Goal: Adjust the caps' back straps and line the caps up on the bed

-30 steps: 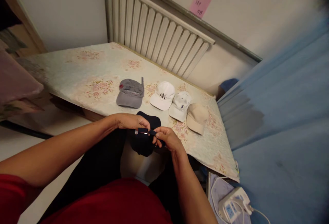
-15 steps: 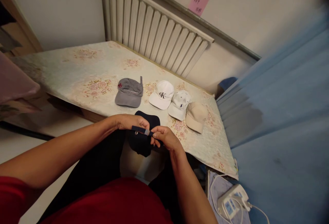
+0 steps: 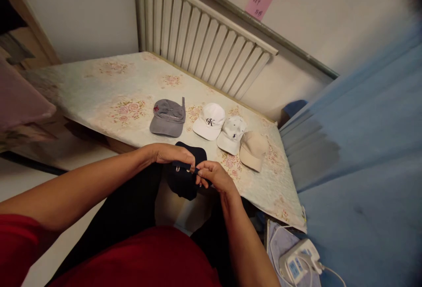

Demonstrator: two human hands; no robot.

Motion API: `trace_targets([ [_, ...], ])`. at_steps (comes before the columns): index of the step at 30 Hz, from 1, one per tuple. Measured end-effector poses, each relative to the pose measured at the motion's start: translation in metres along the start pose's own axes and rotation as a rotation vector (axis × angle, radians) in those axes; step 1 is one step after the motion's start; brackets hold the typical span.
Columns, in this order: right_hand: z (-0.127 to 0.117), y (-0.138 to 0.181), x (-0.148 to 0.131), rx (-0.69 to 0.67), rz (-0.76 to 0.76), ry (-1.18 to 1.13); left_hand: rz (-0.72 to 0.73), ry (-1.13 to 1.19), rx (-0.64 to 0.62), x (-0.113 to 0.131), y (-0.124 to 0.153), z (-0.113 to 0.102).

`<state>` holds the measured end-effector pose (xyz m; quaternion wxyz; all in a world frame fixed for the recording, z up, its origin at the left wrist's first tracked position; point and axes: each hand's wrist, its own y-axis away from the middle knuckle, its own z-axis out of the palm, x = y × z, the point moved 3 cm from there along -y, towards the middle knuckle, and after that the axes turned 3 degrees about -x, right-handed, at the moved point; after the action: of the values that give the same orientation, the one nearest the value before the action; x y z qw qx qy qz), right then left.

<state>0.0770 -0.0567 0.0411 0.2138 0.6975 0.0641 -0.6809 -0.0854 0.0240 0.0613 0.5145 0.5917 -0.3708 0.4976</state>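
Over my lap I hold a dark navy cap with its back strap facing up. My left hand is closed on the strap near its metal buckle, thumb and finger pressed together. The fingers of my right hand pinch the strap's other side. Both hands almost meet at the buckle. Beyond them on the bed lie a grey cap, a white cap with black letters, a white cap with a small dark emblem and a beige cap.
The caps lie on a bed with a floral cover. A radiator stands behind it. A blue curtain hangs at the right. At the lower right, a white power strip with cables lies on a cloth-covered surface.
My left fingers have shifted slightly right along the strap, and the light patch that showed at the buckle is now mostly covered. The view has moved a little; the other caps stay put.
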Motion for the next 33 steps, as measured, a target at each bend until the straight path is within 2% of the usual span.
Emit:
trace_targets([
  [3,0.000,0.000,0.001,0.009,0.011,0.009,-0.020,-0.081,-0.069,0.002,-0.004,-0.001],
  [6,0.001,0.000,0.001,0.017,0.013,0.009,-0.119,-0.141,-0.107,0.003,-0.007,0.000],
  [12,0.001,0.003,0.000,0.013,0.021,0.016,-0.194,-0.205,-0.092,0.008,-0.008,0.005],
  [24,-0.003,0.004,0.006,0.016,0.029,0.012,-0.175,-0.193,-0.031,0.011,-0.009,0.011],
  [33,-0.006,0.006,0.008,0.016,0.016,0.008,-0.144,-0.222,0.034,0.003,-0.010,0.011],
])
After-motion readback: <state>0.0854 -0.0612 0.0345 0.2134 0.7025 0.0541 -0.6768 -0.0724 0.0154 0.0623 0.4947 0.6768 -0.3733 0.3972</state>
